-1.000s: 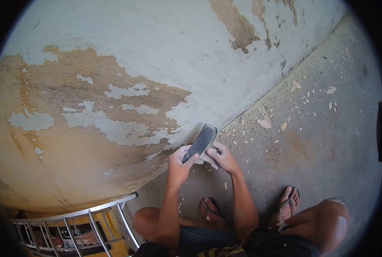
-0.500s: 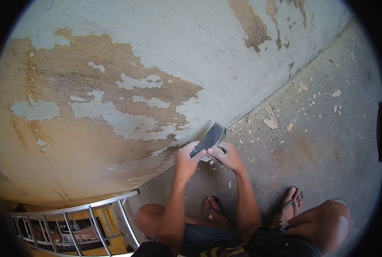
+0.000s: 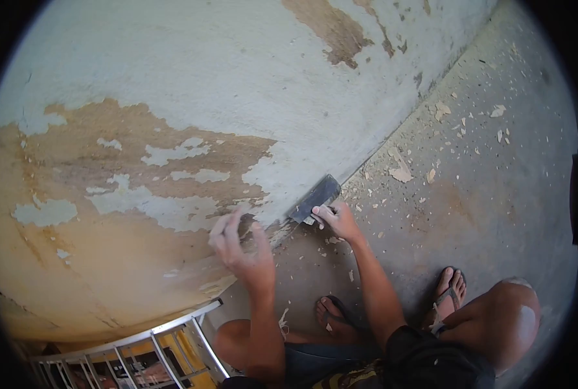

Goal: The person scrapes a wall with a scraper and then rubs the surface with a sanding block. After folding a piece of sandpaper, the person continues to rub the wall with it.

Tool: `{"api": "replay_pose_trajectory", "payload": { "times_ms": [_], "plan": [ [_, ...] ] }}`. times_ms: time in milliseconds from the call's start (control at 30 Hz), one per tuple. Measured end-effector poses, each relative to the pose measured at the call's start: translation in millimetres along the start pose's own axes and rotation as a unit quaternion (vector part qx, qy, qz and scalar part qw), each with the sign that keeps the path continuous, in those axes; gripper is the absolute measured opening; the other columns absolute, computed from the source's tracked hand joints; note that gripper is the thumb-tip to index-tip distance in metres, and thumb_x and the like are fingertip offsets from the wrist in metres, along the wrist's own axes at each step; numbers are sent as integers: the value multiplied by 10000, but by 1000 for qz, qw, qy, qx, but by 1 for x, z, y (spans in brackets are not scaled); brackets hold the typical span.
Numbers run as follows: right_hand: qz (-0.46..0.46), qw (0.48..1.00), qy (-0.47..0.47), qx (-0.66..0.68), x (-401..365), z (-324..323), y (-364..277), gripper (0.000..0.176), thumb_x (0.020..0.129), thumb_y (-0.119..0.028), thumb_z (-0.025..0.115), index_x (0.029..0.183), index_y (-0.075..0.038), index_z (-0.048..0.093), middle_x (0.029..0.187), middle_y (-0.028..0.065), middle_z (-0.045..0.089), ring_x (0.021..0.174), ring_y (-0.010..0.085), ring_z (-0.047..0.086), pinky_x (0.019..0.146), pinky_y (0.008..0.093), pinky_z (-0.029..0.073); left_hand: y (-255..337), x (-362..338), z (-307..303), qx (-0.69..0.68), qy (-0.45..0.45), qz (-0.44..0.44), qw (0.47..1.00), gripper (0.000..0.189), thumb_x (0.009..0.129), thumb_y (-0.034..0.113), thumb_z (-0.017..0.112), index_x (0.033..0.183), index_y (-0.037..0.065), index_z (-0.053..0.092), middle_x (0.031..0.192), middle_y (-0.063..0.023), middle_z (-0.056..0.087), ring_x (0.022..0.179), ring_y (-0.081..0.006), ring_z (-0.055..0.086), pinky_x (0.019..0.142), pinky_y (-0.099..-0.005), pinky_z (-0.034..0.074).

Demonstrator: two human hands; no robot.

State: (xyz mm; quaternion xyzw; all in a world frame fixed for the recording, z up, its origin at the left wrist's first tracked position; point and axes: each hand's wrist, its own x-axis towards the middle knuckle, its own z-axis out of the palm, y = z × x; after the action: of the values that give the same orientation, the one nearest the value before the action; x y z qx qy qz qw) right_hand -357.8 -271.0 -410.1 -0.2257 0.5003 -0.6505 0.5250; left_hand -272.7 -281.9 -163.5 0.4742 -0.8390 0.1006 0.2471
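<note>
My right hand [image 3: 339, 220] grips a dark, flat, rectangular scraper [image 3: 316, 197] low against the wall, its thumb lying on the near edge. A pale piece shows under the fingers, and I cannot make out whether it belongs to the scraper. My left hand [image 3: 242, 245] is raised in front of the wall to the left, slightly blurred. Its fingers are curved and apart, with nothing between them. Behind both hands the wall [image 3: 231, 84] has pale paint, with brown patches [image 3: 185, 165] where the paint has come off.
Paint flakes [image 3: 402, 170] lie scattered over the grey concrete floor [image 3: 496, 220] along the wall's foot. A metal ladder [image 3: 124, 347] lies at lower left. My bent knees and my feet in flip-flops [image 3: 450, 292] are close below my hands.
My left hand has let go of the scraper and moved left, its fingers spreading. The right hand keeps hold of it. The view has shifted, so the wall patches appear lower and further left.
</note>
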Motion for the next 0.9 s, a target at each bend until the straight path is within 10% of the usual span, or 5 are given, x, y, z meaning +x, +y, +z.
{"api": "replay_pose_trajectory", "payload": {
  "times_ms": [200, 500, 900],
  "plan": [
    [12, 996, -80, -26, 21, -14, 3, 522, 835, -470, 721, 593, -21, 612, 509, 16, 487, 509, 92, 435, 497, 312, 344, -29, 15, -1, 102, 200, 43, 974, 761, 829, 209, 701, 1468, 15, 337, 1507, -258, 256, 1416, -406, 235, 1126, -511, 267],
    [-40, 999, -32, -8, 19, 4, -19, 503, 837, -393, 746, 571, -20, 538, 508, -4, 446, 517, 87, 391, 507, 311, 340, -74, 21, 24, 195, 112, -2, 974, 1348, 642, 613, 815, 1559, 82, -18, 1541, -337, -180, 1437, -499, -138, 1083, -701, 4],
    [-4, 999, -48, -16, 28, -14, -4, 529, 809, -422, 767, 565, -26, 516, 513, 3, 441, 517, 103, 405, 508, 317, 348, -73, 26, 30, 222, 107, 1, 969, 1448, 611, 639, 825, 1536, 75, -135, 1516, -341, -257, 1414, -496, -237, 1060, -715, -61]
  ]
}}
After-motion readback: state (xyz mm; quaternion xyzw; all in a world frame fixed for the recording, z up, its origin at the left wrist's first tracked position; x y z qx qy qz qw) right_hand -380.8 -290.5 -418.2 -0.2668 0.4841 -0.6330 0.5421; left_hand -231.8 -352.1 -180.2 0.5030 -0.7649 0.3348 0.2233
